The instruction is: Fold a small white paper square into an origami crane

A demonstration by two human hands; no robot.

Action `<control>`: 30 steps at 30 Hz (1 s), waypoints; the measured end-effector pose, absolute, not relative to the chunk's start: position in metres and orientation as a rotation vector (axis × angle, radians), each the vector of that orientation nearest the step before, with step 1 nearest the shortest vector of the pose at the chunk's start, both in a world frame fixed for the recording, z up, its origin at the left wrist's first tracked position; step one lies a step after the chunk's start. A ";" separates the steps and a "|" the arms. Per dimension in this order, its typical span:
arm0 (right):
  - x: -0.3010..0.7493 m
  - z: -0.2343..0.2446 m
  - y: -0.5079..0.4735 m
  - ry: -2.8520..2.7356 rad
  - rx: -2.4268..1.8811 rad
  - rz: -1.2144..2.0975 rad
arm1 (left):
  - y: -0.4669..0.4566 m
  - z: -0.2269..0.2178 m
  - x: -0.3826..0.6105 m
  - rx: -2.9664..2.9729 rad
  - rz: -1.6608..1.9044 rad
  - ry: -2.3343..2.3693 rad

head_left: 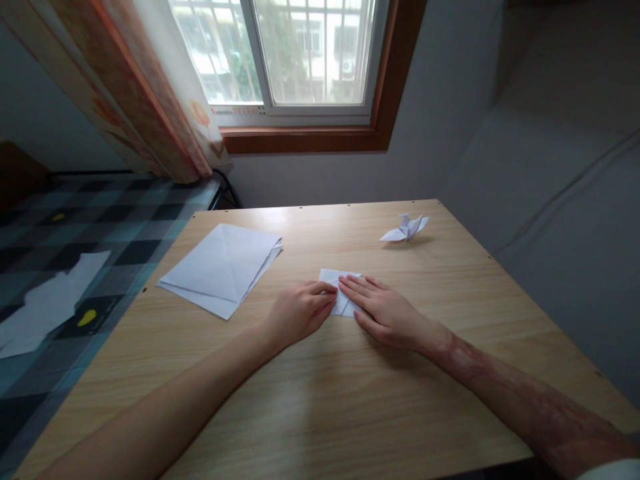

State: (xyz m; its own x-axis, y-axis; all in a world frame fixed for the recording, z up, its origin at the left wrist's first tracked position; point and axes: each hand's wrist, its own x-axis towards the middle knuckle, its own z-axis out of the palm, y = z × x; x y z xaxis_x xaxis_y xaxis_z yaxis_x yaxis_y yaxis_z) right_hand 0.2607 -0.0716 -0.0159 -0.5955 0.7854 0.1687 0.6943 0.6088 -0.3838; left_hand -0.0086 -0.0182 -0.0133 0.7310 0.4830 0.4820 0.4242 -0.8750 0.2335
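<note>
My left hand (300, 310) and right hand (383, 310) press flat on the folded paper (334, 277), gripping nothing; uneven pressure may skew the crease.

We are sitting at a wooden table (320, 413) that is standing close to a grey wall (440, 100). We are looking up at a window (310, 53) with a brown frame, and daylight is coming in through it. A flowery curtain (150, 100) is hanging on the left. A checked cover (100, 220) is lying beside the table.
</note>
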 end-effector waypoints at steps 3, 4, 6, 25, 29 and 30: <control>0.259 -0.015 -0.069 -2.528 -1.265 0.386 | -0.019 -0.012 -0.009 2.832 0.826 0.726; 0.259 -0.015 -0.067 -2.521 -1.295 0.378 | -0.018 -0.012 -0.009 2.830 0.827 0.724; 0.260 -0.015 -0.064 -2.505 -1.355 0.354 | -0.018 -0.012 -0.010 2.826 0.828 0.729; 0.280 -0.024 -0.052 -2.340 -1.390 0.293 | -0.019 -0.012 -0.011 2.864 0.823 0.751; 0.278 -0.021 -0.055 -2.447 -1.329 0.311 | -0.018 -0.007 -0.013 2.891 0.819 0.742; 0.277 -0.020 -0.055 -2.454 -1.341 0.309 | -0.017 -0.007 -0.014 2.897 0.830 0.736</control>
State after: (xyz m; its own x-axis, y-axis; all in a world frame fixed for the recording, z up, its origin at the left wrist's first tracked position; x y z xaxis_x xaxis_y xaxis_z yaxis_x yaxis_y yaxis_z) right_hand 0.2774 -0.0551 -0.0205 -0.5043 0.8446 0.1798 0.7738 0.5344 -0.3401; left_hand -0.0141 -0.0171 -0.0065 0.7445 0.4536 0.4899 0.4327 -0.8866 0.1634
